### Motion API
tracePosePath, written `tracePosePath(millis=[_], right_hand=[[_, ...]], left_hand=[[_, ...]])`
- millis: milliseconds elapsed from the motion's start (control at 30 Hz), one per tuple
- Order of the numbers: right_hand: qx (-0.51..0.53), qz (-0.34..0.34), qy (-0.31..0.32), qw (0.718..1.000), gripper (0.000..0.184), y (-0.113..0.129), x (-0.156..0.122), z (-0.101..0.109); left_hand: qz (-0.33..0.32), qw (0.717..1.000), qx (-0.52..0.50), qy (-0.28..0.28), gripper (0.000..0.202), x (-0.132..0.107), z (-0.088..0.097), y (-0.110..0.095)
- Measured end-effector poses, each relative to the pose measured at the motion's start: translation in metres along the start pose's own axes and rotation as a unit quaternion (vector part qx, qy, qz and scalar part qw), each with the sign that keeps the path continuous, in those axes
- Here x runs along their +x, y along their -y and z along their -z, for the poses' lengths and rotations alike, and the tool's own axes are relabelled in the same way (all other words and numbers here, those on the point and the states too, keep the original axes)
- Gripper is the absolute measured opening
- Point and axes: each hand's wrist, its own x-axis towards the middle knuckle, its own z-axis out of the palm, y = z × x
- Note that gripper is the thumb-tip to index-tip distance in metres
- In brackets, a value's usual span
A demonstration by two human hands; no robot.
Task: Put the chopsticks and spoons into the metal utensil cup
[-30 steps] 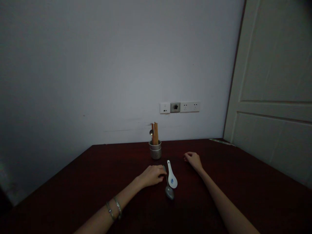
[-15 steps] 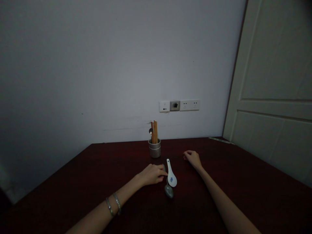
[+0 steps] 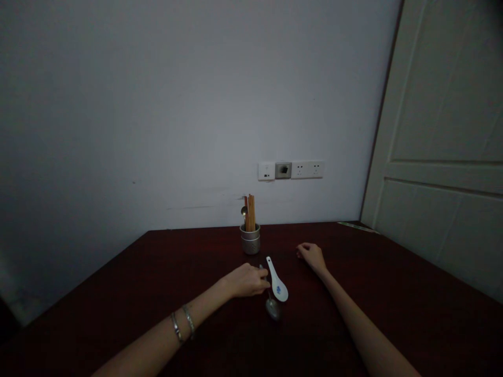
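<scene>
My left hand (image 3: 248, 280) is closed around the handle of a metal spoon (image 3: 272, 309), whose bowl points toward me. Just to the right of those fingers lies a white ceramic soup spoon (image 3: 279, 288) with a blue mark in its bowl and its handle pointing away. My right hand (image 3: 311, 255) rests on the table further right, fingers curled in, apart from both spoons; nothing shows in it. Beyond the spoons stands a metal utensil holder (image 3: 250, 243) with several wooden chopsticks (image 3: 251, 213) and a small metal spoon (image 3: 244, 211) upright in it.
The dark red table (image 3: 188, 256) runs up to a pale wall. Sockets and a switch panel (image 3: 291, 170) are set in the wall above its back edge. A thin flat strip (image 3: 358, 226) lies at the back right corner, near a white panelled door (image 3: 444, 199).
My left fingers have closed more firmly on the metal spoon's handle. The white spoon has turned slightly, its bowl shifting right. My right hand has stayed in place.
</scene>
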Motion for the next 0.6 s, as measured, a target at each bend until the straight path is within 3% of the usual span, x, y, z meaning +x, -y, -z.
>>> tracePosePath(millis=[300, 600], right_hand=[[-0.005, 0.010, -0.002, 1.000, 0.027, 0.000, 0.000, 0.001], [-0.004, 0.009, 0.008, 1.000, 0.028, 0.003, -0.002, 0.001]], left_hand=[[-0.069, 0.994, 0.077, -0.024, 0.012, -0.001, 0.000, -0.001], [-0.107, 0.985, 0.101, -0.085, 0.027, -0.007, 0.013, 0.002]])
